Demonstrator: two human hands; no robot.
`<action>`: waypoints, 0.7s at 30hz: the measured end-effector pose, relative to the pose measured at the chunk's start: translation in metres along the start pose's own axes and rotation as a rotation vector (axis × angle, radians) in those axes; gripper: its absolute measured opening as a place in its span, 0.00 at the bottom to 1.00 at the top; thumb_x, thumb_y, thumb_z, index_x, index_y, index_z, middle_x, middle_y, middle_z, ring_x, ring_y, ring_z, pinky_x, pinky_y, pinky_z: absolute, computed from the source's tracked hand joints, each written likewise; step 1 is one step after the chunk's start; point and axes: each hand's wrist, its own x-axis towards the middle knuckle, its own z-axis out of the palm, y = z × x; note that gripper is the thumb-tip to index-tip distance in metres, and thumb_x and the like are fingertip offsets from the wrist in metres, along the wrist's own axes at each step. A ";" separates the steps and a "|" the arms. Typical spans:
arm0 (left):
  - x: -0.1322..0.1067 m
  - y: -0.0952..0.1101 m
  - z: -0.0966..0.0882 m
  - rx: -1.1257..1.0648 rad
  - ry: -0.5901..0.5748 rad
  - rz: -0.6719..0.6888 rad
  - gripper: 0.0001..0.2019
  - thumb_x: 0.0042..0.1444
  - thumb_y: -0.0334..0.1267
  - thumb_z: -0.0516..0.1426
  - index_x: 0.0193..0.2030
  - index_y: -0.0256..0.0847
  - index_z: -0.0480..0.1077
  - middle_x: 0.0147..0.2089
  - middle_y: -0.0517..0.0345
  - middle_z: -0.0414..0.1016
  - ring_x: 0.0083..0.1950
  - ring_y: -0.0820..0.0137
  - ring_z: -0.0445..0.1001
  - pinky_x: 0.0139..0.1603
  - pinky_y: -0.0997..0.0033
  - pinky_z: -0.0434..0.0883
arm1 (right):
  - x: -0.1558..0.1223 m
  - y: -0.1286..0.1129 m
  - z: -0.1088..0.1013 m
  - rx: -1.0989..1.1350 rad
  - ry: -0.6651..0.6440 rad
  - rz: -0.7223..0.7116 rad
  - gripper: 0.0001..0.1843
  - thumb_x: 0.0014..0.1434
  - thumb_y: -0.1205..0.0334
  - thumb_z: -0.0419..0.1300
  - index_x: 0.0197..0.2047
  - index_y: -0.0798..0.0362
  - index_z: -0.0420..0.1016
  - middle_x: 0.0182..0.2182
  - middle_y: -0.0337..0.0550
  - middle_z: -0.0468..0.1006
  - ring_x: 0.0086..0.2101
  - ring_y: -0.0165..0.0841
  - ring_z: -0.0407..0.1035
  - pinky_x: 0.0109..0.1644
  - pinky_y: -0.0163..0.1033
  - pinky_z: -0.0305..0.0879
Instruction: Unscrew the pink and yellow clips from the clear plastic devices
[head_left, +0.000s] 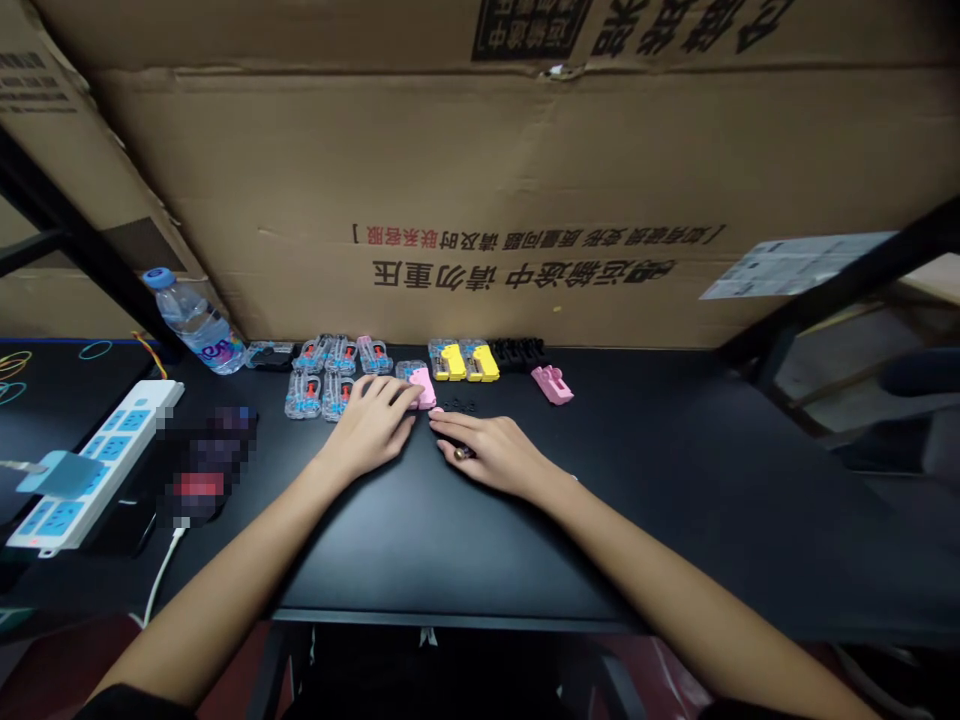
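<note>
Fingers [390, 392] of my left hand [373, 425] lie flat and loose. Their tips touch a pink piece [424, 386] but do not grip it. My right hand [491, 452] lies flat beside it and holds nothing. Tiny black bits [457, 405] sit just past its fingertips. Clear pieces [322, 375] and yellow pieces [465, 362] lie farther out.

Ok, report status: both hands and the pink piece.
Left hand open, touching pink piece. Right hand flat on desk, empty. Small black bits just ahead.
</note>
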 end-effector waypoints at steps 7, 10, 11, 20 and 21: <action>-0.006 -0.004 0.002 0.019 -0.001 -0.028 0.23 0.72 0.47 0.57 0.70 0.42 0.69 0.74 0.42 0.69 0.75 0.46 0.65 0.73 0.39 0.59 | 0.001 0.008 -0.005 -0.014 0.048 0.028 0.16 0.71 0.64 0.60 0.58 0.47 0.84 0.59 0.43 0.85 0.50 0.41 0.84 0.49 0.42 0.82; -0.008 -0.006 -0.002 -0.005 -0.010 -0.041 0.19 0.73 0.45 0.56 0.66 0.43 0.71 0.72 0.44 0.72 0.73 0.49 0.67 0.74 0.41 0.59 | -0.001 0.008 -0.006 -0.019 -0.006 0.018 0.16 0.72 0.63 0.59 0.57 0.45 0.85 0.61 0.41 0.83 0.53 0.40 0.83 0.52 0.41 0.82; -0.008 -0.006 -0.004 -0.017 -0.006 -0.044 0.18 0.73 0.45 0.56 0.64 0.43 0.72 0.71 0.44 0.74 0.72 0.50 0.69 0.74 0.42 0.59 | -0.001 0.008 -0.006 -0.027 -0.023 0.023 0.16 0.72 0.63 0.59 0.57 0.45 0.85 0.62 0.40 0.82 0.53 0.40 0.83 0.52 0.41 0.82; -0.011 -0.012 -0.012 -0.064 0.004 -0.005 0.17 0.70 0.52 0.59 0.56 0.43 0.75 0.60 0.47 0.80 0.62 0.54 0.76 0.70 0.49 0.64 | -0.003 0.017 -0.010 -0.017 0.016 0.060 0.15 0.72 0.63 0.59 0.54 0.45 0.87 0.57 0.41 0.86 0.52 0.40 0.84 0.52 0.42 0.82; -0.012 -0.013 -0.011 -0.060 0.009 -0.010 0.21 0.68 0.54 0.60 0.59 0.42 0.74 0.64 0.45 0.78 0.66 0.53 0.74 0.72 0.48 0.62 | -0.003 0.017 -0.011 -0.010 0.037 0.058 0.15 0.73 0.63 0.59 0.54 0.45 0.86 0.56 0.42 0.86 0.51 0.40 0.84 0.52 0.42 0.82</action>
